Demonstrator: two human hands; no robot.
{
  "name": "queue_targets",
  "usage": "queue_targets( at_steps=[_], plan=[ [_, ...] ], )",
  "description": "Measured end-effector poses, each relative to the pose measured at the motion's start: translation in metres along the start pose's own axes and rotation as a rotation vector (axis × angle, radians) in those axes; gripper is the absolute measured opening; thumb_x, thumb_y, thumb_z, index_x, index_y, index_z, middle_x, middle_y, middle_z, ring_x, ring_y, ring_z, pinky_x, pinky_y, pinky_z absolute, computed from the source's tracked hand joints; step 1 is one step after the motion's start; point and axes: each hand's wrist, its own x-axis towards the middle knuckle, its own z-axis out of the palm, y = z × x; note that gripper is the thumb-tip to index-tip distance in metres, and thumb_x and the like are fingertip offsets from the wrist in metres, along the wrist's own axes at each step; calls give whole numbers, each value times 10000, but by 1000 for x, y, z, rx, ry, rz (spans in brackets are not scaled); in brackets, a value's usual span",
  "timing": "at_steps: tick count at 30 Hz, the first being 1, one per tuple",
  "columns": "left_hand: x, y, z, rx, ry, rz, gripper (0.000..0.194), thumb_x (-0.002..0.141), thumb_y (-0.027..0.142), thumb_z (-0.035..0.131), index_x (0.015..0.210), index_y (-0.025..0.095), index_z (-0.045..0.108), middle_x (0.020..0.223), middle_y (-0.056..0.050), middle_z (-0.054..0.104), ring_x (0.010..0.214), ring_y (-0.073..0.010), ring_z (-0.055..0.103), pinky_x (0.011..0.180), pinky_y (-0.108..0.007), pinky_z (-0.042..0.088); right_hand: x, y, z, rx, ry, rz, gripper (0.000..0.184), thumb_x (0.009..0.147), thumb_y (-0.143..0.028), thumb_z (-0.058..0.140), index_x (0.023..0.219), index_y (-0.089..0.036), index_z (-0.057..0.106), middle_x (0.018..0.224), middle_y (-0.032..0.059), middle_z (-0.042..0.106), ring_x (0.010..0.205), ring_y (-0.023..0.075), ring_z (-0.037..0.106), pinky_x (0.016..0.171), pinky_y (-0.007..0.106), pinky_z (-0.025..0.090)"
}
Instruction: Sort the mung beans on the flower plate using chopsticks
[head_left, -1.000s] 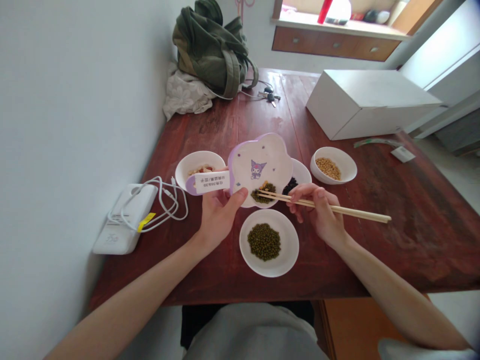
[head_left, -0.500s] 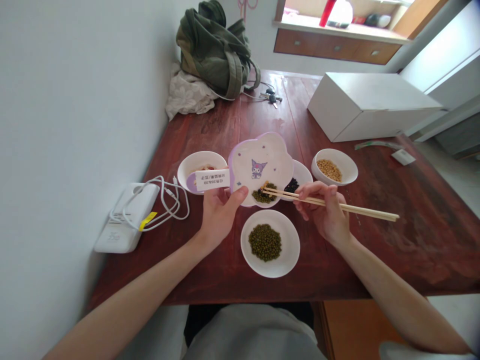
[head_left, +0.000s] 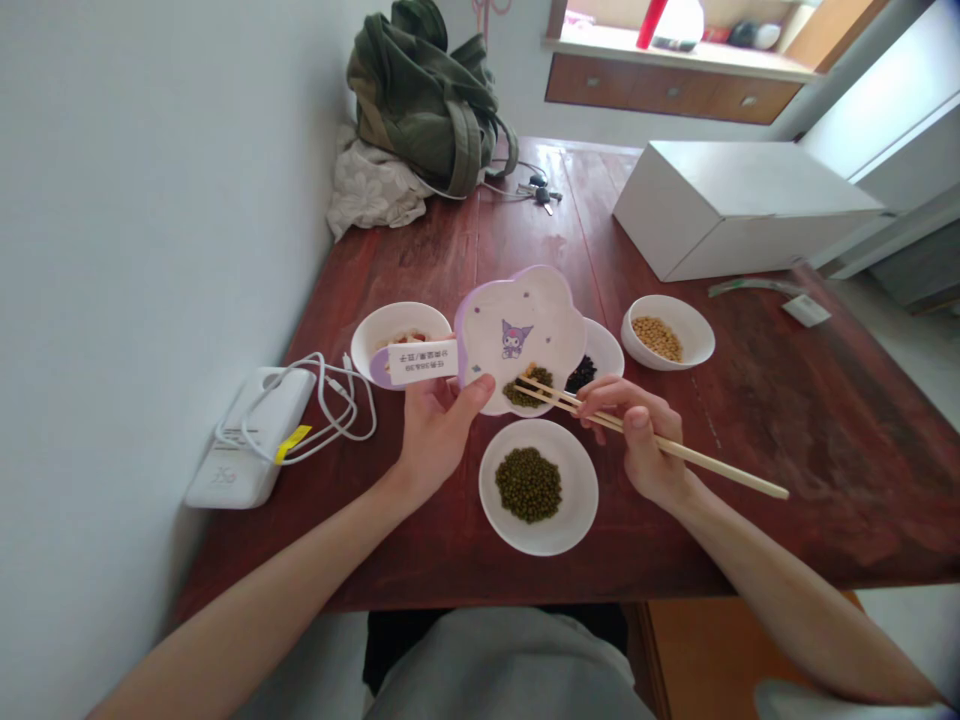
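My left hand (head_left: 442, 425) grips the handle side of a purple-and-white cartoon bowl (head_left: 487, 310), thumb on its rim, the bowl tilted toward me. Green beans (head_left: 534, 390) lie at its near edge with a few yellowish and dark bits among them. Wooden chopsticks (head_left: 720, 465) are held in my right hand (head_left: 649, 440), their tips slightly apart in those beans. Below stands a white bowl of green beans (head_left: 581, 500). Behind the held bowl, partly covered, are a bowl with black beans (head_left: 581, 374) and a bowl with pale and reddish pieces (head_left: 375, 325).
At the right stands a white bowl of yellow beans (head_left: 697, 335), with a large white box (head_left: 735, 210) behind it. A white power bank (head_left: 247, 440) with a cable lies by the left wall. A green bag (head_left: 420, 110) and keys (head_left: 543, 195) are at the back.
My right hand has shifted a little left and the chopsticks' back ends have swung down toward me. Their tips have spread slightly among the beans. My left hand and its bowl stay almost still.
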Motion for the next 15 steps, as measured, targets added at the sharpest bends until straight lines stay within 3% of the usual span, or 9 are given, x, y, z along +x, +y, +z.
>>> queue_targets(
  at_steps=[9, 15],
  plan=[
    [0, 1, -1, -16, -11, 8, 684, 880, 423, 912, 1489, 223, 674, 1189, -117, 893, 1053, -317, 881, 963, -429, 717, -1, 1, -1, -47, 5, -19, 470, 1155, -591, 507, 1066, -240, 807, 1017, 76, 768, 704, 153, 666, 532, 298, 491],
    [0, 1, 0, 11, -4, -6, 723, 866, 483, 927, 1490, 223, 671, 1217, -118, 886, 1122, -327, 866, 1012, -450, 706, -1, 1, -2, -89, 6, -37, 483, 1153, -598, 501, 1048, -238, 806, 1019, 83, 783, 696, 162, 666, 542, 305, 499]
  ],
)
